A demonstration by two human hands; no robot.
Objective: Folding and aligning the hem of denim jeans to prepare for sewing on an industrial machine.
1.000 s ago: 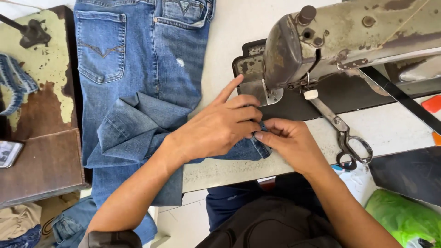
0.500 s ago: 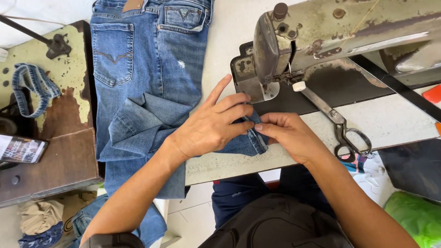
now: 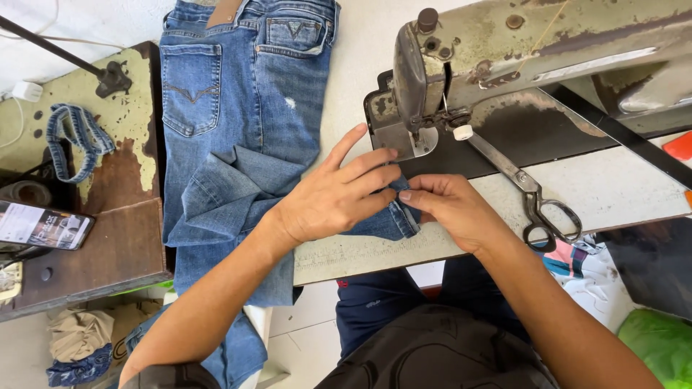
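I am watching the folded hem of a pair of blue denim jeans (image 3: 238,137) lying at the centre of the frame, on the pale worktable (image 3: 620,194), directly below the presser foot of the worn grey-green sewing machine (image 3: 504,50). The left hand (image 3: 335,198) is lying flat over the denim, fingers extended toward the machine and pressing the fabric down. The right hand (image 3: 447,209) is pinching the hem edge between thumb and fingertips, closed on the cloth. I am judging the step in hand to be hem positioning ahead of stitching. The next move is calling for sliding the fold squarely under the foot while keeping it flat and aligned. Steel scissors (image 3: 533,198) are lying to the right, near the right hand but not touching it. At the left of the frame, a smartphone (image 3: 43,227) is resting on a brown side table (image 3: 108,252), with a denim strip (image 3: 72,140) above it.
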